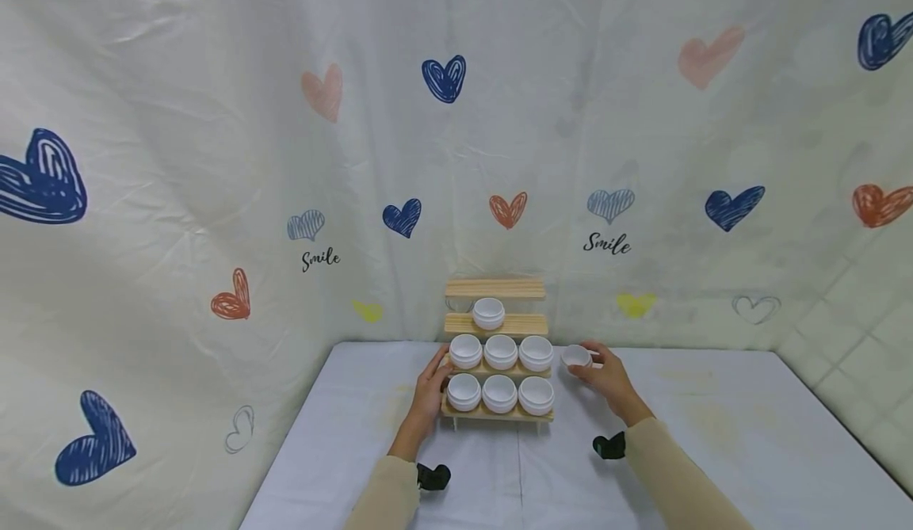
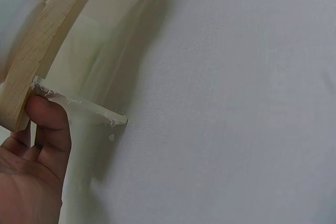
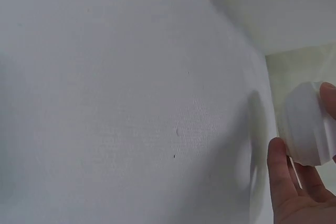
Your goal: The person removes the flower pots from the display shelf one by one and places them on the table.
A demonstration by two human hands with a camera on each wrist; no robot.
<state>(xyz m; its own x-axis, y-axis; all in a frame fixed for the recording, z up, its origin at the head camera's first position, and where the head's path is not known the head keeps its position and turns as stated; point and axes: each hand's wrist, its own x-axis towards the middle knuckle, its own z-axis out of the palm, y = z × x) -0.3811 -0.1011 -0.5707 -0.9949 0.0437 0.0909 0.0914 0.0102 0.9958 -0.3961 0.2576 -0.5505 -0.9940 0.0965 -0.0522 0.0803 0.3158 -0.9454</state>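
A stepped wooden rack (image 1: pixel 499 414) stands on the table. Small white cups (image 1: pixel 501 352) fill its two lower shelves, three to each, and one more cup (image 1: pixel 488 314) sits on the shelf above. At the rack's left side, my left hand (image 1: pixel 427 391) pinches the end of a wooden shelf (image 2: pixel 39 40) between thumb and fingers, close to a pale leg (image 2: pixel 89 106). Right of the rack, my right hand (image 1: pixel 603 375) grips another white cup (image 1: pixel 574 356) by its sides. The right wrist view has this cup (image 3: pixel 304 124) held off the cloth, tilted.
White cloth covers the table (image 1: pixel 685 419). Behind it hangs a light curtain (image 1: pixel 528 118) printed with hearts and the word Smile, close to the rack's back. The bare top shelf (image 1: pixel 495 287) is the rack's highest part.
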